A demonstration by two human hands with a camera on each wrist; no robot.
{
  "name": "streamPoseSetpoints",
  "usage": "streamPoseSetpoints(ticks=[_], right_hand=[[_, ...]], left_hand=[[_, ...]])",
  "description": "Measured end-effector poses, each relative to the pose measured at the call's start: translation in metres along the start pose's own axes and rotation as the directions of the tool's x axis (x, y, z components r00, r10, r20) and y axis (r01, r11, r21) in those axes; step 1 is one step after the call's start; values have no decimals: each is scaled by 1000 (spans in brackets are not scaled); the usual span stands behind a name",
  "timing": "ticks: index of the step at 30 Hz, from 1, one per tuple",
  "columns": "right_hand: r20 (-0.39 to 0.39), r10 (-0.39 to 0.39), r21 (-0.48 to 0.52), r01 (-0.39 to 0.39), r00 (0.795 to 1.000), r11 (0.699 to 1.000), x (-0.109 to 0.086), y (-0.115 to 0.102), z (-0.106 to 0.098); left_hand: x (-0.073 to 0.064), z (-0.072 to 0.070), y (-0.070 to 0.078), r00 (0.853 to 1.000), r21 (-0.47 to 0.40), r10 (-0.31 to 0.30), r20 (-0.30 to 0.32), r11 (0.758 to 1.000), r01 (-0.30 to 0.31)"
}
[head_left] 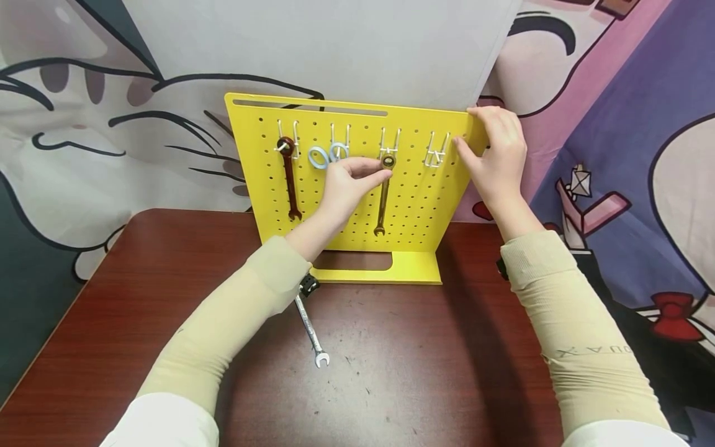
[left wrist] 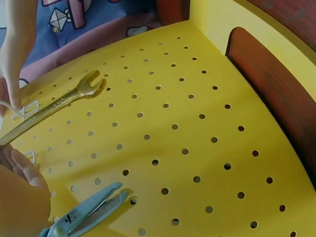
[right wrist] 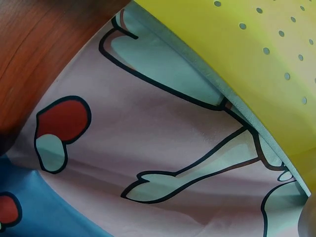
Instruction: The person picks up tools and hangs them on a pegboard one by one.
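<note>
A yellow pegboard [head_left: 346, 211] stands upright on the table. My left hand [head_left: 349, 186] pinches the ring end of a combination wrench [head_left: 383, 202] between thumb and fingers, right at a white hook on the board. The wrench's open end points down, and in the left wrist view its shank crosses in front of the holes. My right hand [head_left: 501, 155] grips the board's upper right edge, thumb on the front face. Blue-handled scissors [head_left: 318, 158] hang beside my left hand, partly hidden by it. Farther left hangs a dark reddish wrench [head_left: 289, 180].
A silver wrench [head_left: 310, 332] lies on the brown table [head_left: 391, 372], its upper end hidden by my left arm. At the board's right, a white double hook [head_left: 436, 155] carries no tool. Printed cartoon cloth [head_left: 609, 124] and a white panel [head_left: 324, 49] stand behind.
</note>
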State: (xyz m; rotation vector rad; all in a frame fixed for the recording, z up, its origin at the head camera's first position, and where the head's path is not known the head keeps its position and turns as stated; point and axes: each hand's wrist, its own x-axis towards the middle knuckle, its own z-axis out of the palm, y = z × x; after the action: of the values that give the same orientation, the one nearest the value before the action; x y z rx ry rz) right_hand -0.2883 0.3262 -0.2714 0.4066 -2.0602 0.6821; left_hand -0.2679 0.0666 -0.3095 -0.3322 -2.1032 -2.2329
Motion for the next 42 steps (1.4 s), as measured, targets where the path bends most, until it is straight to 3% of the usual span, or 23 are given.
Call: streamPoseSetpoints(ticks=[6, 14, 21, 31, 36, 42], right_hand=[[-4, -2, 3, 2, 1000, 1000, -1, 0, 0], [1, 4, 2, -4, 1000, 1000, -2, 0, 1], [-2, 2, 4, -2, 1000, 1000, -2, 0, 2], [-5, 6, 4, -6, 1000, 1000, -1, 0, 2], [-6, 6, 3, -6, 1000, 1000, 0, 0, 1], [-3, 6, 2, -6, 1000, 1000, -1, -1, 0]], left_hand=[[6, 3, -4, 1000, -12, -19, -24, 1000, 18], [11, 7, -14, 996, 7, 55, -69, 998, -55], [12, 15, -17, 985, -22, 76, -158, 996, -81], [11, 20, -15, 960, 84, 116, -254, 992, -98], [10, 21, -16, 959, 69, 123, -257, 992, -108], [3, 13, -20, 976, -17, 101, -194, 994, -106]])
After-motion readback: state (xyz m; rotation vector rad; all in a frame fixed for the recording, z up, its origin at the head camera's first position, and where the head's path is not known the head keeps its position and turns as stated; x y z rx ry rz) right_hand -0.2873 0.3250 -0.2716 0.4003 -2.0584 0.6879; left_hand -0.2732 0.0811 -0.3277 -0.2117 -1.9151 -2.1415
